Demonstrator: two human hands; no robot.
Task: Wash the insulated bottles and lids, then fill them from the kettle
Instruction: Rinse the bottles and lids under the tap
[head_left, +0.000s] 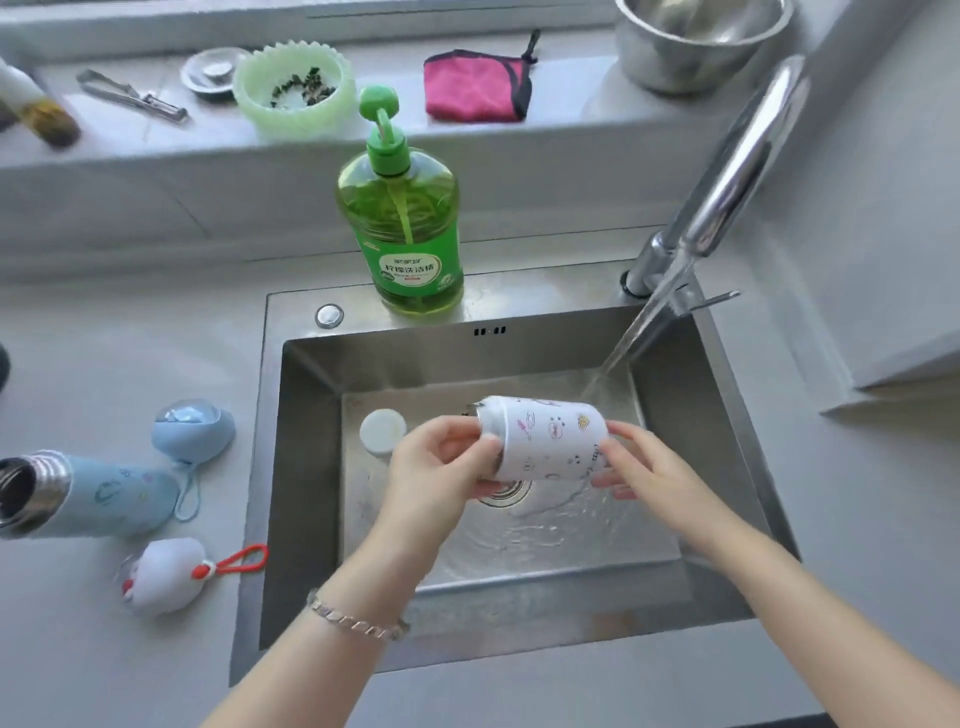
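Holds one white bottle (545, 439) sideways above the sink (311, 415), left grip (441, 462) curled round its mouth end, right grip (639, 467) clasping its base. Left of the sink: one blue bottle (98, 493), one blue lid (192, 428), one white lid (166, 577); inside the sink, one round cap (383, 431).

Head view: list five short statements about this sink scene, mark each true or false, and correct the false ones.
1. Both the left hand and the right hand hold the white bottle over the sink. True.
2. The tap is off. False: water streams from it into the sink.
3. The blue bottle lies lidless on the counter, left of the sink. True.
4. The green detergent bottle stands on the window ledge. False: it stands on the sink's rear rim.
5. The pink cloth lies in the sink. False: it lies on the window ledge.
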